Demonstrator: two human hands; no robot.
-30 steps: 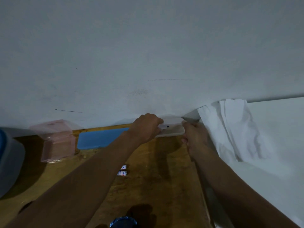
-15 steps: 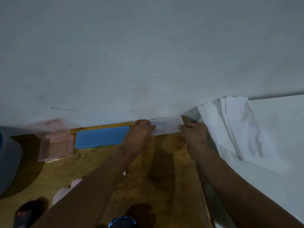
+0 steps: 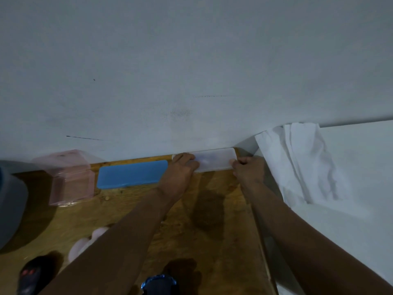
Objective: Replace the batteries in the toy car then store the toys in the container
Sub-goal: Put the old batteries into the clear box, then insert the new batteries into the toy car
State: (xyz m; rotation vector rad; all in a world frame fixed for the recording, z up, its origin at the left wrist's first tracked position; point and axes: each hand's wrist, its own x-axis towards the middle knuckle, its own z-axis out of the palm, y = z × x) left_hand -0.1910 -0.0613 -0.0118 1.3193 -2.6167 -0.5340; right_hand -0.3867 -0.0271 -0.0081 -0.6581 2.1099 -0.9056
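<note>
Both hands on the white lid (image 3: pixel 214 159) at the wall, flat on the table (image 3: pixel 212 231) now.

Left hand (image 3: pixel 180 173) curled over the lid's left end, right hand (image 3: pixel 247 170) curled on its right end; a second ago held raised with a tray under it, half a second ago already down. Blue lid (image 3: pixel 131 174) and pink box (image 3: pixel 71 184) unmoved beside it. More in view at the bottom than before: black remote (image 3: pixel 34 275), pink toy (image 3: pixel 85 243) half behind the left forearm, blue toy car (image 3: pixel 159 283) cut off by the edge. Grey container (image 3: pixel 10 209) cropped at left. Pressing or merely resting on the lid – hard to tell.
</note>
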